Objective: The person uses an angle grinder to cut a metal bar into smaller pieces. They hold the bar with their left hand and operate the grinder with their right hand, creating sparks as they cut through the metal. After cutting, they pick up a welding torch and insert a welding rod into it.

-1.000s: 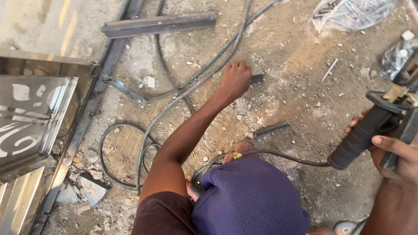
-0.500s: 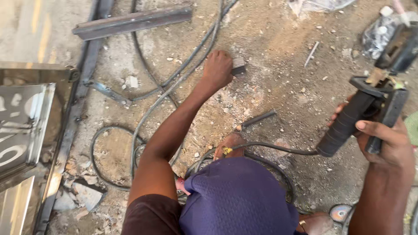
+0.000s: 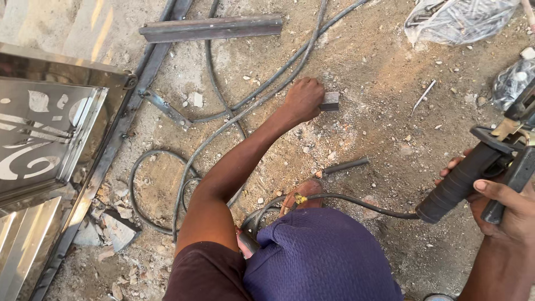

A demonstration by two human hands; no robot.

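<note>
Right hand at 3 o'clock, fingers clenched round black power-tool handle (left hand out of view). Co-worker's hand near 12 o'clock grips small metal block; tool apparently held ready, needing 1 steady grip.

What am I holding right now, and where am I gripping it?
Your right hand grips a power tool by its black ribbed handle. Left hand out of view.
</note>
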